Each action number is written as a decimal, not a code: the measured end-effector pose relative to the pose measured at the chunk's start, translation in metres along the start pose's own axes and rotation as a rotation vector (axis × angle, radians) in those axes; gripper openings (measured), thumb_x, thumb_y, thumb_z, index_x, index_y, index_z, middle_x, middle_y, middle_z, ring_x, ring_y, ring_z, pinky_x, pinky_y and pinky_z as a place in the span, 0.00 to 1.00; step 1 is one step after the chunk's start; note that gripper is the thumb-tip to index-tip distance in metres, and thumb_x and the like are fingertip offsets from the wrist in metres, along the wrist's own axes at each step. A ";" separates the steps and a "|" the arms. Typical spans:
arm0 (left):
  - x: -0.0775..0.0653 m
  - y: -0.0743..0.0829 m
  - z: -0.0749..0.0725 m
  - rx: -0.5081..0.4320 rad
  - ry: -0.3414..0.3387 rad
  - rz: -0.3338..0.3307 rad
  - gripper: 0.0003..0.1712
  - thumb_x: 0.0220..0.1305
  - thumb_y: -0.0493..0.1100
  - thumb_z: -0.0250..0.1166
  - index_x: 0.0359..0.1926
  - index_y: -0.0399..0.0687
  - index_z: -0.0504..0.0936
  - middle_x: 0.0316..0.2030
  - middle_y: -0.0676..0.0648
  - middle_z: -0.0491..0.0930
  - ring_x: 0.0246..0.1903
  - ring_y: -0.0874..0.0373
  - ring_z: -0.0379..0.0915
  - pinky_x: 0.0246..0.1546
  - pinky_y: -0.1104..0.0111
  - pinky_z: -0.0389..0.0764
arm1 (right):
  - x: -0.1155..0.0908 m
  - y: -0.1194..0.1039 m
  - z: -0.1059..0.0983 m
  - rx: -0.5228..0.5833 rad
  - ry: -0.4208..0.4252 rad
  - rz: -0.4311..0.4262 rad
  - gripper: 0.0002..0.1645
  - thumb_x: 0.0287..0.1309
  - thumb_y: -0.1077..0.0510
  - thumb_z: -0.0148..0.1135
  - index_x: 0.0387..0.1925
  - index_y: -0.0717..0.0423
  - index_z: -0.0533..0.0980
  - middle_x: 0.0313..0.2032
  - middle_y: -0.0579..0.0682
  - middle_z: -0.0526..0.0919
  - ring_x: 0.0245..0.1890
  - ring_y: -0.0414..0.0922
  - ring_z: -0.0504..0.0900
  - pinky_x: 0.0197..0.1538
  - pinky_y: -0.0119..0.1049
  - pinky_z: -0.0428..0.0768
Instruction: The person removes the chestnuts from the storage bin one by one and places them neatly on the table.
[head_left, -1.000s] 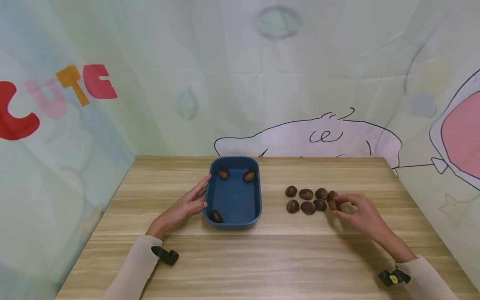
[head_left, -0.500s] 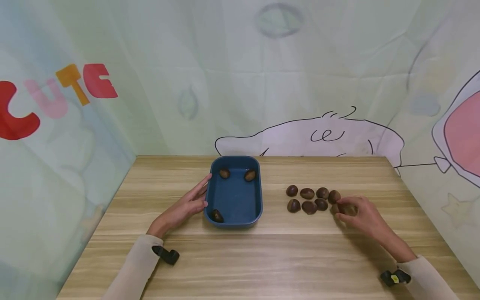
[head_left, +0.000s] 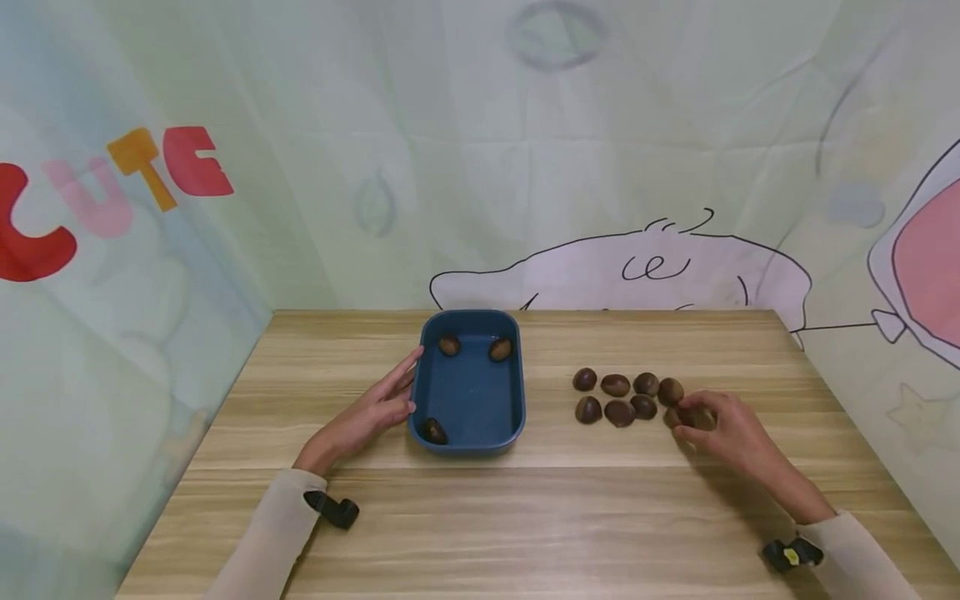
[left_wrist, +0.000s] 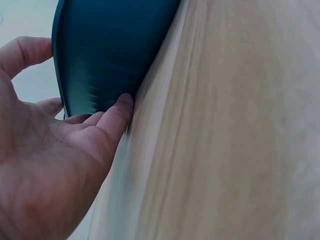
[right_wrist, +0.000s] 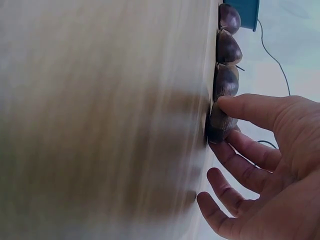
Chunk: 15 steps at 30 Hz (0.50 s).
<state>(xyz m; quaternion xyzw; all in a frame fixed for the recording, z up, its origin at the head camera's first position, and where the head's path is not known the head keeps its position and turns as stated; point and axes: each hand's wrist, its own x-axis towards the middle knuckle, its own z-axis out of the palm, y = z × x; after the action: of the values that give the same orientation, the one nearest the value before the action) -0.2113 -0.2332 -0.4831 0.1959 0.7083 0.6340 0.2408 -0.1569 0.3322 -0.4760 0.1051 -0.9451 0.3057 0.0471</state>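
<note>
My left hand [head_left: 365,419] lies against the left wall of a blue rectangular box [head_left: 468,387]. In the left wrist view its extended fingertips [left_wrist: 123,100] touch the box's side, low by the tabletop. Three chestnuts sit inside the box, two in the far corners and one chestnut [head_left: 434,431] in the near left corner. To the right, several chestnuts form two short rows on the table. At the right end of the nearer row, my right hand [head_left: 723,429] pinches a chestnut [right_wrist: 221,122] between thumb and fingers. Just beyond it lies the farther row's end chestnut [head_left: 671,392].
The wood-grain table [head_left: 480,529] ends at a printed fabric backdrop [head_left: 480,167] behind it and on both sides. A small black device [head_left: 791,553] is strapped to the right wrist, and a similar device [head_left: 332,509] to the left.
My right hand has shifted slightly toward me, from the farther row's end to the nearer row's. The farther row's end chestnut now shows uncovered. The left hand and box stay put.
</note>
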 end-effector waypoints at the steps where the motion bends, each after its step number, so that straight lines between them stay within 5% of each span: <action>1: 0.000 0.000 0.000 -0.001 0.001 -0.001 0.49 0.82 0.39 0.53 0.92 0.62 0.37 0.89 0.34 0.33 0.86 0.32 0.34 0.78 0.35 0.54 | 0.000 0.000 -0.001 0.000 -0.003 0.000 0.23 0.53 0.63 0.86 0.48 0.71 0.86 0.50 0.70 0.89 0.57 0.73 0.82 0.62 0.72 0.75; 8: 0.002 -0.001 0.000 -0.004 0.015 -0.008 0.49 0.82 0.40 0.53 0.92 0.64 0.38 0.89 0.35 0.34 0.86 0.32 0.35 0.78 0.35 0.54 | 0.004 -0.003 -0.013 -0.006 -0.021 0.037 0.19 0.59 0.61 0.83 0.48 0.67 0.87 0.51 0.68 0.89 0.58 0.71 0.82 0.59 0.72 0.77; 15: 0.001 -0.001 -0.001 0.001 0.021 -0.015 0.48 0.83 0.40 0.52 0.92 0.65 0.38 0.89 0.35 0.35 0.86 0.33 0.37 0.78 0.35 0.55 | 0.021 -0.008 -0.021 -0.024 0.006 -0.036 0.15 0.61 0.62 0.81 0.46 0.66 0.89 0.48 0.64 0.91 0.55 0.69 0.84 0.58 0.69 0.79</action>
<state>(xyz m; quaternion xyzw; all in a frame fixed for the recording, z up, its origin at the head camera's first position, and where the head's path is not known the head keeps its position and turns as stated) -0.2126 -0.2332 -0.4844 0.1840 0.7124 0.6340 0.2382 -0.1753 0.3341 -0.4511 0.1205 -0.9465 0.2938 0.0566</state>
